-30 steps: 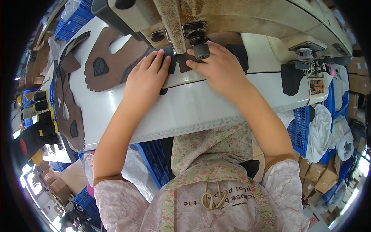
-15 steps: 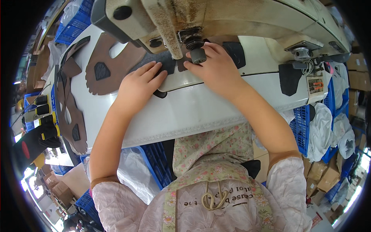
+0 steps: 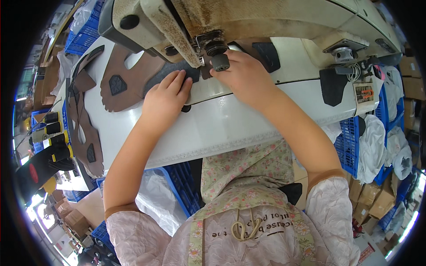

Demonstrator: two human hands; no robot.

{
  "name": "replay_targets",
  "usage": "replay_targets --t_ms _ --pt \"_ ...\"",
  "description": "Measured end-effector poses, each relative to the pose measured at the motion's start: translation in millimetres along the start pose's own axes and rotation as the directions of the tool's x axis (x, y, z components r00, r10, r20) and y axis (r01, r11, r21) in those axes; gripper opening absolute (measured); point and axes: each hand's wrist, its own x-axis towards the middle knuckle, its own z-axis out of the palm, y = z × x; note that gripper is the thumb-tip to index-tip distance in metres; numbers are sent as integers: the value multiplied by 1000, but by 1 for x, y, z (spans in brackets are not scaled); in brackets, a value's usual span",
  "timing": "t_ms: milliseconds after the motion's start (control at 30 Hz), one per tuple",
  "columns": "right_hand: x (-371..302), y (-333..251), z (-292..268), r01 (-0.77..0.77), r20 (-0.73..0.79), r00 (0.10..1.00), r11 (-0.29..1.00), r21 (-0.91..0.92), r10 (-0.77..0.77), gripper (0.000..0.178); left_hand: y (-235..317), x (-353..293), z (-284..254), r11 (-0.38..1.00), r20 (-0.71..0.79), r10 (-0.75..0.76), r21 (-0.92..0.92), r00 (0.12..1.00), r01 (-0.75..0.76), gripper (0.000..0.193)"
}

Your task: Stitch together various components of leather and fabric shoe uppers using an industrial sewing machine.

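My left hand (image 3: 165, 98) lies with its fingers stretched over the edge of a black panel (image 3: 156, 80) joined to a brown leather-like piece (image 3: 128, 77). That piece has a scalloped edge, an oval cutout and a small black patch (image 3: 117, 84). Beside the needle area of a worn sewing machine (image 3: 199, 22), my right hand (image 3: 246, 80) rests with fingers spread on the work, its thumb close to a dark round roller (image 3: 220, 62). The roller hides part of the fingertips. More of the work, with a black panel (image 3: 267, 57), shows beyond the right hand.
Brown cut pieces (image 3: 84, 133) hang over the left end of the white table (image 3: 208, 128). A loose black piece (image 3: 333, 87) lies at the right. Thread spools (image 3: 53, 128) stand far left. Blue crates (image 3: 347, 146) with white bags flank the table.
The view has shifted slightly, so the machine head sits a little farther left. Both hands stay on the work in nearly the same pose; the left fingers have drawn slightly closer together.
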Motion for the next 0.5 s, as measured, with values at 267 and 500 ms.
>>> replay_targets --t_ms 267,500 --pt "8 5 4 -54 58 997 996 75 50 18 3 12 -2 997 13 -69 -21 998 69 31" --pt "12 11 5 -58 44 998 995 83 55 18 3 18 5 998 -19 -55 4 998 55 28"
